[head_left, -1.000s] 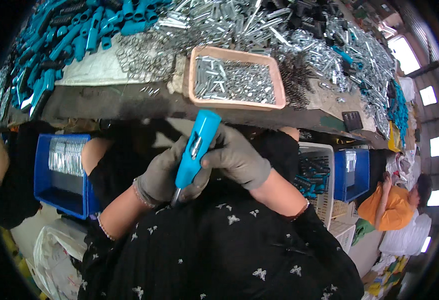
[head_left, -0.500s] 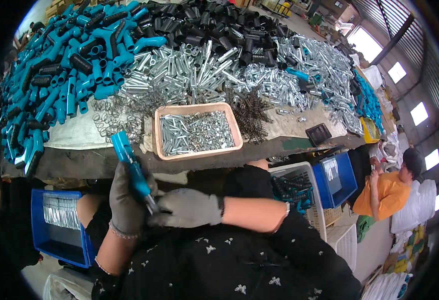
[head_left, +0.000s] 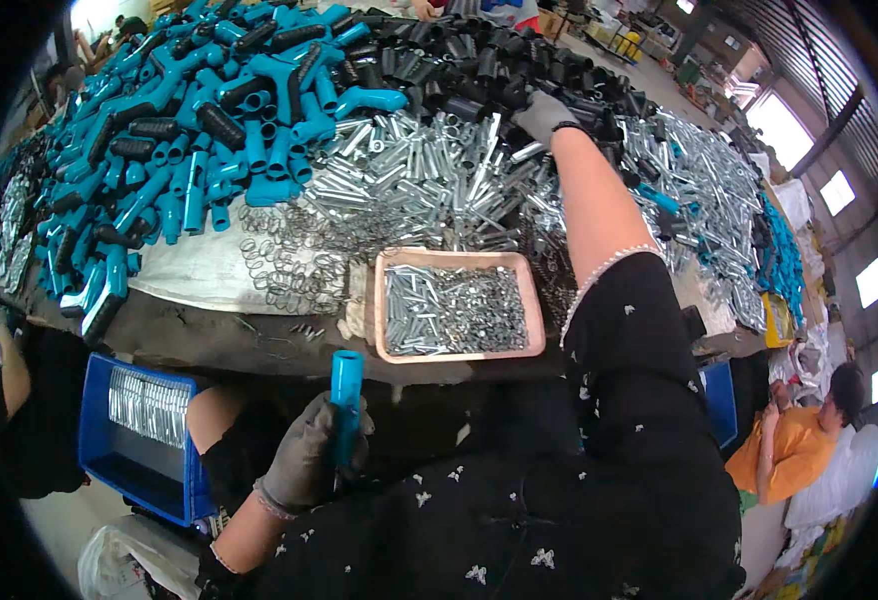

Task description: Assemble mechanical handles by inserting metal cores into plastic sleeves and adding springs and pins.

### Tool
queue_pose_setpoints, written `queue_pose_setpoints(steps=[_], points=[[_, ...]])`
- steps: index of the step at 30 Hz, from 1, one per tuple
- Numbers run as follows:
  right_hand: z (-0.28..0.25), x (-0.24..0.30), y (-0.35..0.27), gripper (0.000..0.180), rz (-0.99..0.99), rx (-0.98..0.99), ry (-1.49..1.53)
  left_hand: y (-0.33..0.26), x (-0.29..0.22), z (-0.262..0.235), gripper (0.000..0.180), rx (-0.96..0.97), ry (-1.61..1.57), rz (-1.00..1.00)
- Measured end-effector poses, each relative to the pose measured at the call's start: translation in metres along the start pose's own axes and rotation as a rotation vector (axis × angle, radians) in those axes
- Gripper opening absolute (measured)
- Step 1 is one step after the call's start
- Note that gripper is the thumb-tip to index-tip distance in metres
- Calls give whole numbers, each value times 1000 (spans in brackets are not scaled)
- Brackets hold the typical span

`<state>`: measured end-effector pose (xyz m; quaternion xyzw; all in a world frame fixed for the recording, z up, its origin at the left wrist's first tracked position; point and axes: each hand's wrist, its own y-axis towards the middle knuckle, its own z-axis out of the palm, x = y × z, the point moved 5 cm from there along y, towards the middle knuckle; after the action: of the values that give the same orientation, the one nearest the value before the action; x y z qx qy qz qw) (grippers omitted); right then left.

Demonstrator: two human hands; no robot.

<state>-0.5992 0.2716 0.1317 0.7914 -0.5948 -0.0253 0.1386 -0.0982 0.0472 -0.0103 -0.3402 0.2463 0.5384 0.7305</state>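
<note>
In my gloved left hand [head_left: 304,455], close to my body, a teal plastic tube [head_left: 347,400] stands nearly upright, its open end facing up. My fingers are closed around its lower part. My gloved right hand [head_left: 544,115] is stretched across the table to the heap of black plastic sleeves [head_left: 469,60]. Its fingertips meet the dark sleeves there, and whether they grip one is hard to see. Just below that hand lies a pile of shiny metal tubes [head_left: 409,170].
A pink tray [head_left: 381,310] of small metal pins sits at the table's near edge, beside loose wire springs [head_left: 294,255]. Teal plastic handles [head_left: 169,140] are heaped on the left. Blue crates [head_left: 194,440] stand below the table. A person in orange [head_left: 784,445] sits at the right.
My right hand has left the teal piece and reached far forward to the black sleeves. The left hand has moved right and lower, turning the teal piece upright. The view has shifted.
</note>
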Motion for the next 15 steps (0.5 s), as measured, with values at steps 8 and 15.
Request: queue_pose_setpoints(steps=[8, 15], points=[[-48, 121, -216, 39, -279, 355, 968, -12, -15, -9, 68, -170, 167, -31], [-37, 133, -386, 55, -684, 509, 905, 14, -3, 25, 53, 224, 451, -219]])
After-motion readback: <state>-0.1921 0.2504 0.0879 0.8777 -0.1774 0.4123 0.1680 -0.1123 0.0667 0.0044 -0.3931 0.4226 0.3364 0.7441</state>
